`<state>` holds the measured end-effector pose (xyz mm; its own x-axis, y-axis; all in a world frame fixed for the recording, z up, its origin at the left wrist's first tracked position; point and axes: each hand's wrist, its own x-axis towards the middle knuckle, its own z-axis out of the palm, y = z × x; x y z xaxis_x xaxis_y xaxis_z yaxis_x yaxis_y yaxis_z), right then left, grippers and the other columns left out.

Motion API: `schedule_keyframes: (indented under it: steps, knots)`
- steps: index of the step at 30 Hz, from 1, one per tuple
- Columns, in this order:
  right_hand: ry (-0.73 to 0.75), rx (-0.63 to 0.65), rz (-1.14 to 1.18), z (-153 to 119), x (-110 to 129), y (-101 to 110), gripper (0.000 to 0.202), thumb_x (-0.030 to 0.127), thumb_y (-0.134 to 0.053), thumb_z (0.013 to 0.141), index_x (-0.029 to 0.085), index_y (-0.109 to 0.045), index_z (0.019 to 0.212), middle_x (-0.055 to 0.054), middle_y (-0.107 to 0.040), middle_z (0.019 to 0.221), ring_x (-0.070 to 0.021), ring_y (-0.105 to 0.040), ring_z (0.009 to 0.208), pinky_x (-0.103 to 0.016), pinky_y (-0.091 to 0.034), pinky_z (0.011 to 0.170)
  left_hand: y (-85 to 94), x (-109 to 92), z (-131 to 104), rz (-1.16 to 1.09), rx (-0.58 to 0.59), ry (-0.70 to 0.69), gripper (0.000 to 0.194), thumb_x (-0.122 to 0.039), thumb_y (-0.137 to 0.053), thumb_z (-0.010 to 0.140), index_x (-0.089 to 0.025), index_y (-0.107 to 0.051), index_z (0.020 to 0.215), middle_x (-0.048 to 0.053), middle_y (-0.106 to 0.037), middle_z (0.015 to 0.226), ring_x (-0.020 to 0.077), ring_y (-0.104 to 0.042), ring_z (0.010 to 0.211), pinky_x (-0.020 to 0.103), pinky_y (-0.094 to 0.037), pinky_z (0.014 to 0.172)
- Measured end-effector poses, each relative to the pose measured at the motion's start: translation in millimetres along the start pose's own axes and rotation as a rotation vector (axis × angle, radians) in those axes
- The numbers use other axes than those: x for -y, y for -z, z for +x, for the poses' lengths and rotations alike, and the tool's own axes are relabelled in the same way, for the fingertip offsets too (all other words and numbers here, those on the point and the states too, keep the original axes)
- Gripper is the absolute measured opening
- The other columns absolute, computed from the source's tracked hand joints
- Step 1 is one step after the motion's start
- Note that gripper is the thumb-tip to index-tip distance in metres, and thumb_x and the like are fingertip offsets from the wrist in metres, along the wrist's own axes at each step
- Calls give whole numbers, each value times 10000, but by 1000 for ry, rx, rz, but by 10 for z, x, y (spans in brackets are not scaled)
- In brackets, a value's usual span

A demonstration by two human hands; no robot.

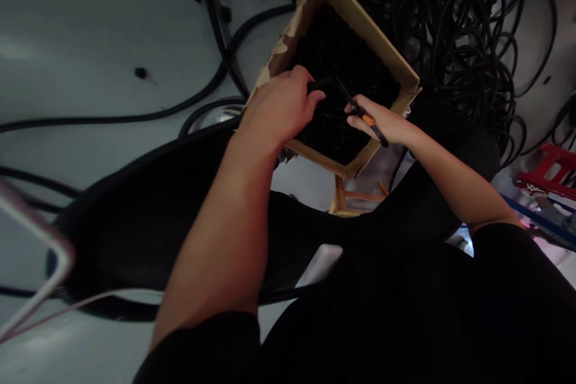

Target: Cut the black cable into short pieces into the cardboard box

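— Grey floor (90, 36) all round, cables (468, 30) heaped behind, and a cardboard box (387, 54) propped in front of the person's knees. What's going on over it?

— Both hands are over the box. Left hand (281, 108) is curled, fingers closed round a short black piece (324, 83) at the near rim. Right hand (382, 123) is pinching a small tool (371, 123), black with an orange grip, its tip pointing at that same piece.

— So cutting or trimming?

— That's my read: the piece looks lined up against the tool, right above the dark fill of the box. Whether the blades are on it already, I can't tell; it's too dark in there.

— What does the next move want?

— A steady left grip and a small squeeze from the right, I'd say, kept over the box.

— Room to work?

— Tight. The torn left wall of the box sits just beside the left knuckles, the right wall near the right wrist. A thick black hose (135, 192) crosses under the left forearm, and something red (549, 168) sits off to the right. Open floor lies only to the left, dotted with black bits (141, 72).
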<state>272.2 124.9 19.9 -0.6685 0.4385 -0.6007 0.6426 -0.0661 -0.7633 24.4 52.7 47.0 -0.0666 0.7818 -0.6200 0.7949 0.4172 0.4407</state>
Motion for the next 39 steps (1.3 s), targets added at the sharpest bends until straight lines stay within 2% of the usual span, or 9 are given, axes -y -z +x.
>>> schedule_keyframes:
  steps: [3, 7, 15, 21, 25, 28, 32, 36, 39]
  knots:
    - [39, 11, -44, 53, -15, -51, 255, 416, -742, 1127, 234, -618, 1254, -28, -678, 1066, -210, -636, 996, -382, -575, 1024, -63, -25, 36, 5, 20, -51, 580, -581, -572, 1199, -260, -662, 1674, 191, -805, 1511, 437, -736, 1493, 480, -583, 1258]
    - [73, 2, -55, 111, -15, -104, 301, 473, -746, 1145, 238, -582, 1239, -40, -687, 1115, -217, -647, 1027, -400, -575, 1051, -66, -126, 18, 12, 46, -86, 565, -535, -552, 1209, -252, -655, 1686, 188, -802, 1513, 443, -743, 1480, 489, -581, 1254]
    - [7, -50, -19, 136, -28, -173, 499, 728, -699, 1179, 280, -479, 1174, 4, -629, 987, -203, -674, 935, -363, -583, 910, -45, -232, -28, -1, 35, -90, 564, -541, -572, 1203, -310, -655, 1711, 177, -807, 1529, 484, -742, 1492, 550, -599, 1224]
    - [-14, -53, -8, 73, 77, -156, 525, 764, -683, 1185, 268, -514, 1161, 16, -599, 949, -185, -652, 899, -342, -592, 882, -63, -196, -24, 50, 41, -105, 505, -452, -519, 1213, -260, -695, 1646, 181, -805, 1534, 457, -742, 1491, 522, -599, 1208]
    - [-33, -59, -4, 33, 149, -157, 556, 787, -659, 1191, 254, -527, 1106, 26, -569, 873, -171, -610, 835, -314, -562, 797, -69, -153, -34, 24, 8, -89, 483, -502, -487, 1241, -292, -737, 1597, 146, -839, 1474, 448, -718, 1534, 515, -596, 1209]
    - [-16, -63, -10, 51, 116, -142, 548, 765, -681, 1185, 246, -534, 1088, 28, -556, 862, -169, -600, 843, -305, -549, 793, -74, -123, -31, 5, 0, -81, 491, -552, -492, 1252, -295, -750, 1582, 144, -854, 1432, 455, -700, 1567, 525, -589, 1224]
    - [-5, -9, -28, 84, 11, -93, 443, 659, -709, 1179, 239, -576, 1129, 19, -596, 920, -178, -602, 896, -327, -562, 871, -98, -85, 0, 46, 75, -129, 433, -485, -529, 1236, -284, -784, 1522, 151, -860, 1417, 450, -760, 1496, 541, -591, 1232]
    - [26, 2, -86, 71, -45, -53, 363, 569, -743, 1137, 238, -595, 1148, -4, -642, 995, -196, -602, 947, -362, -547, 957, -144, -18, 49, 30, 130, -204, 416, -475, -521, 1223, -305, -809, 1470, 108, -876, 1362, 414, -800, 1420, 503, -609, 1204]
    - [50, -5, -122, 48, -47, -26, 352, 565, -730, 1138, 240, -594, 1150, -15, -655, 1020, -211, -608, 975, -368, -527, 962, -152, 38, 81, 13, 145, -166, 445, -511, -485, 1236, -307, -812, 1458, 118, -871, 1369, 405, -812, 1388, 471, -608, 1183]
